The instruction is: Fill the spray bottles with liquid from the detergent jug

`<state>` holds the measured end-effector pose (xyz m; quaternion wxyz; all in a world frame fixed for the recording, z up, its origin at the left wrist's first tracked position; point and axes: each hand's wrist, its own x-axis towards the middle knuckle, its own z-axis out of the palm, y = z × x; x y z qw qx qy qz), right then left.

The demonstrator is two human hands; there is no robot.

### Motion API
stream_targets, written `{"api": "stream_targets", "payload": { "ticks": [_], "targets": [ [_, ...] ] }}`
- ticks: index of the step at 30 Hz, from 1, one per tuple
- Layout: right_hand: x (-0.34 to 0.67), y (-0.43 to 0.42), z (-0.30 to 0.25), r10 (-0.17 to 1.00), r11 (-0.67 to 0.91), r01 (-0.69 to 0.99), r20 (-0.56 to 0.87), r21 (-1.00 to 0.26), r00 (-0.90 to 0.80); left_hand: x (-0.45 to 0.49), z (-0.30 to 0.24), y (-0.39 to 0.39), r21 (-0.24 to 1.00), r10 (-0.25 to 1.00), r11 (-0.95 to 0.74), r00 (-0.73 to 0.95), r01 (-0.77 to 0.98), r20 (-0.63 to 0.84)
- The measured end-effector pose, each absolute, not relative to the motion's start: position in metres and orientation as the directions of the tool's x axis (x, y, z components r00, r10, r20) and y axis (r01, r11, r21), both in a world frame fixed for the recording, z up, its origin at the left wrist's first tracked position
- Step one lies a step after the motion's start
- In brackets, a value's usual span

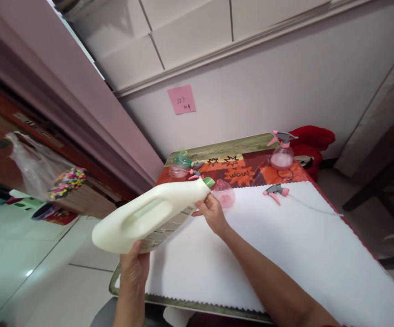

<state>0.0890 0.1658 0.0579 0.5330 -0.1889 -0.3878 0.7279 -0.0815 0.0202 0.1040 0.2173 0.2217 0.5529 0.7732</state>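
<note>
A large cream jug with a side handle and a green spout is tilted almost flat over the table. My left hand supports it from beneath at the base end. My right hand is wrapped on its neck end, with the fingers partly hidden behind the jug. Close beside the spout stands an open pink-tinted spray bottle without its top. Whether liquid flows from the spout cannot be made out. To the right lies a loose grey and pink trigger sprayer with a long clear tube.
At the back right stands a spray bottle with pink liquid. A green spray bottle and a clear one lie at the back left. White cloth covers much of the table. A pink note is on the wall.
</note>
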Motion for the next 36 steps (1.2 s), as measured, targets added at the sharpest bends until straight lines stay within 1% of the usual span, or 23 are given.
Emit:
{"api": "stream_targets", "payload": {
  "ticks": [6,11,17,36],
  "targets": [
    [0.090,0.168,0.059,0.925,-0.154,-0.652,0.123,-0.742,-0.358,-0.077,0.118,0.025,0.946,0.600,-0.323,-0.778,-0.023,0.186],
    [0.093,0.172,0.060,0.924,-0.167,-0.653,0.115,-0.739,-0.366,-0.074,0.123,0.028,0.955,0.599,-0.297,-0.784,-0.026,0.165],
    [0.091,0.171,0.061,0.926,-0.183,-0.661,0.097,-0.727,-0.364,-0.078,0.128,0.027,0.954,0.618,-0.299,-0.758,0.019,0.209],
    [0.094,0.171,0.065,0.927,-0.209,-0.675,0.076,-0.708,-0.366,-0.076,0.141,0.033,0.965,0.610,-0.257,-0.765,0.052,0.203]
  ]
}}
